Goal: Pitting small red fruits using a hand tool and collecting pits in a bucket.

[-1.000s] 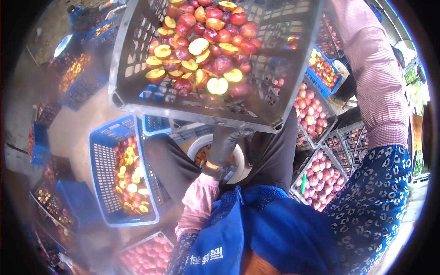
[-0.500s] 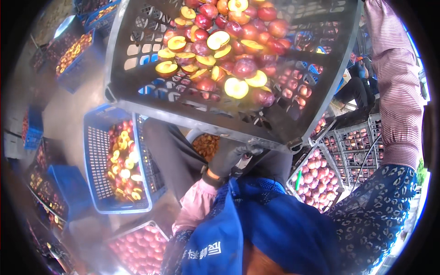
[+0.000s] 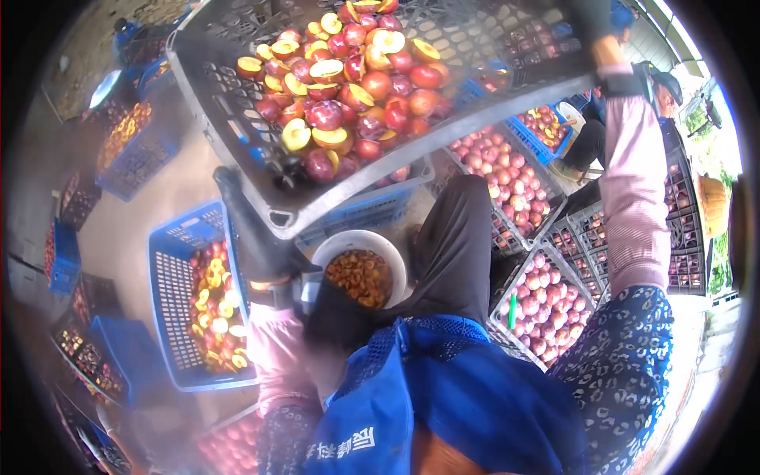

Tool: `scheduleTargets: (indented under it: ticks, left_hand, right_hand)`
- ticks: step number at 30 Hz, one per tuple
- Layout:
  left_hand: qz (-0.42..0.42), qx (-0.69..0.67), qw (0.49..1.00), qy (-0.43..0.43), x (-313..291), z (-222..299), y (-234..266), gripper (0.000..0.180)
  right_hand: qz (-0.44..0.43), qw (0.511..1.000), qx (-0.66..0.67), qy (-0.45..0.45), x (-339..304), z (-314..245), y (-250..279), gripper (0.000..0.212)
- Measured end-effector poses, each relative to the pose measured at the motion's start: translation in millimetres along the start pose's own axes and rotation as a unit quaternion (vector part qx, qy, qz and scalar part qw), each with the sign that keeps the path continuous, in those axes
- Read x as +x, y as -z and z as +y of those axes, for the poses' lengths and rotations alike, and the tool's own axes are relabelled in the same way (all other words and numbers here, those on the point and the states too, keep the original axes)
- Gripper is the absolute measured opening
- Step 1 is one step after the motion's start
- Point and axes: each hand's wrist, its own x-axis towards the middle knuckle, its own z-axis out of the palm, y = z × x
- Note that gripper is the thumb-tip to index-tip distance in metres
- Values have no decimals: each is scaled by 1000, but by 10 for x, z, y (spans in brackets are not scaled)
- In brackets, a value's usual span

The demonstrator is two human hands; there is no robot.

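A tilted black plastic crate (image 3: 380, 162) hangs in front of me, its left end nearer. Whole red plums and cut yellow-fleshed plum halves (image 3: 348, 87) lie heaped in it. My right hand (image 3: 590, 32), in a dark glove, is closed on the crate's right end; its fingers are partly out of sight. Against the outside of the near left corner is my left hand (image 3: 247, 226), also dark-gloved. It is smeared by motion, with one finger showing past the side and the others hidden. Below, between my legs, stands a white bucket (image 3: 400, 265) of brownish fruit pieces.
A blue basket (image 3: 176, 309) of cut plums stands at my left, with a dark blue crate (image 3: 127, 348) beyond it. Near my right knee is a crate of whole plums (image 3: 546, 305) with a green stick. More plum crates (image 3: 507, 178) and a seated person (image 3: 665, 87) are at the right.
The crate has shifted left and tilted, uncovering the bucket. My left hand has gone from below the middle of the near rim to the left corner. The right arm has swung inward.
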Motion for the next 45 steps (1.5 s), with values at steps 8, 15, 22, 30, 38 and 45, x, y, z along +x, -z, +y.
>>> scheduleTargets:
  ticks: [8,15,22,30,38,45]
  left_hand:
    - [-96,-133,982,98,891,-274,457,62]
    - [-149,-257,930,215,1041,-437,783,62]
    - [-116,-236,952,157,883,-408,846,58]
    - [-180,88,972,122,1241,71,636,37]
    - [-376,561,651,-347,1918,41,968,27]
    - [-278,510,757,-300,1677,183,749,23]
  right_hand:
    - [-180,956,101,-209,-336,-735,-148,32]
    - [-270,944,-22,-187,-738,-511,-110,36]
    - [-170,958,32,-229,-730,-1078,418,42]
    - [-337,895,118,-268,-438,-599,420,31]
    - [-270,925,232,-134,-245,-755,342,28]
    - [-307,927,78,201,-493,522,190,24]
